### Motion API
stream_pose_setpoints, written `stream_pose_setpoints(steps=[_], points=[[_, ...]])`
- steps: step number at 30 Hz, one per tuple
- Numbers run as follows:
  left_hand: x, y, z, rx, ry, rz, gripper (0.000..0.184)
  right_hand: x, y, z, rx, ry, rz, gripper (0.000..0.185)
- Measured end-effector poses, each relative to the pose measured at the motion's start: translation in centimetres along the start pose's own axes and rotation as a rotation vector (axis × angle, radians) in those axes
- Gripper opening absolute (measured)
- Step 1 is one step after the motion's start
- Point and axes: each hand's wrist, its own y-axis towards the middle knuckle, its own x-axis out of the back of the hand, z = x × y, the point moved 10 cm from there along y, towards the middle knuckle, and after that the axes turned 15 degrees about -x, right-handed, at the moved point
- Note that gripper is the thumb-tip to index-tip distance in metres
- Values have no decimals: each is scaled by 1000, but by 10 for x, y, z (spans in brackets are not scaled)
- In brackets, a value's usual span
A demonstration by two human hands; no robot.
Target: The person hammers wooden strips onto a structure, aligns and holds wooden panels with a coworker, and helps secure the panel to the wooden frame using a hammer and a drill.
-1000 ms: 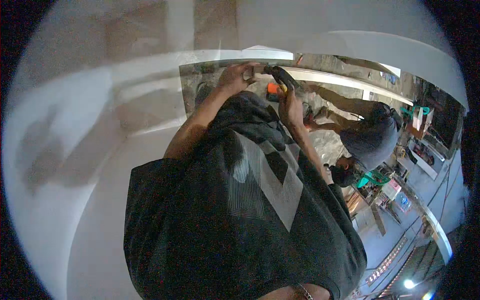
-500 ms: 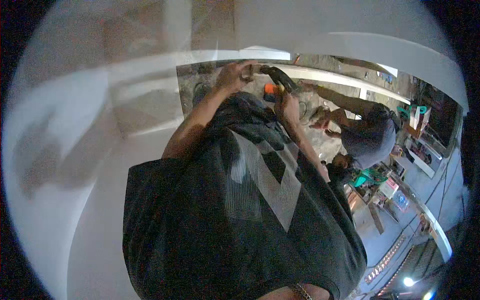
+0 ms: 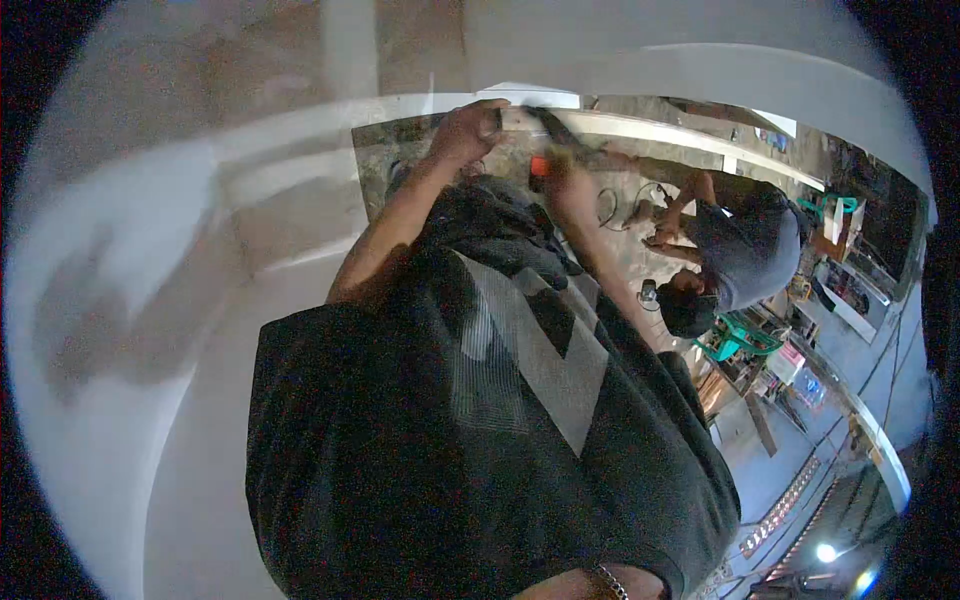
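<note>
Rests left hand (image 3: 466,136) at pale board (image 3: 640,132), perhaps for steadying; cannot tell fingers' grip. Closes right hand (image 3: 572,188) around dark tool (image 3: 556,130).

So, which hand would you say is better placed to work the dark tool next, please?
Probably the right hand: it appears to grip the tool, though blurred, beside the strip. The left hand is by the strip's end, so it seems better placed for steadying.

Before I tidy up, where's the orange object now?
In the head view, the orange object shows at upper centre, just left of the right hand and below the pale beam.
</note>
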Motion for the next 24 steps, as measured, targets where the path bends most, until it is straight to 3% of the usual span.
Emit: stream_pose_setpoints(steps=[4, 6, 8, 9, 10, 12, 13, 14, 18, 19, 21, 24], points=[[6, 1, -3, -50, -70, -56, 50, 35, -6, 40, 167, 35, -169, 30], [5, 2, 5, -85, 45, -116, 50, 64, -24, 62, 213, 17, -190, 32], [6, 10, 10, -10, 106, -36, 51, 90, -24, 67, 27, 299, -113, 34], [4, 9, 11, -34, 54, -55, 51, 125, -46, 91, 137, 278, -283, 34], [3, 6, 9, -66, 7, -77, 51, 124, -39, 72, 140, 532, -204, 32], [4, 8, 8, -91, -45, -108, 51, 144, -56, 75, 300, 709, -207, 27], [2, 7, 11, -63, -39, -111, 51, 148, -57, 74, 443, 1453, 93, 25], [3, 6, 13, -34, -31, -116, 50, 134, -53, 69, 438, 1450, 96, 25], [-3, 12, 18, 14, 6, -54, 49, 29, -20, 47, 362, 133, -255, 22], [-2, 12, 17, -14, 12, -99, 49, 9, -1, 24, 120, 68, -81, 24], [2, 7, 20, -68, 36, -174, 49, 33, -4, 50, 119, 49, -74, 25], [0, 13, 22, -4, 26, -64, 50, 82, -20, 80, 137, 104, -185, 25]])
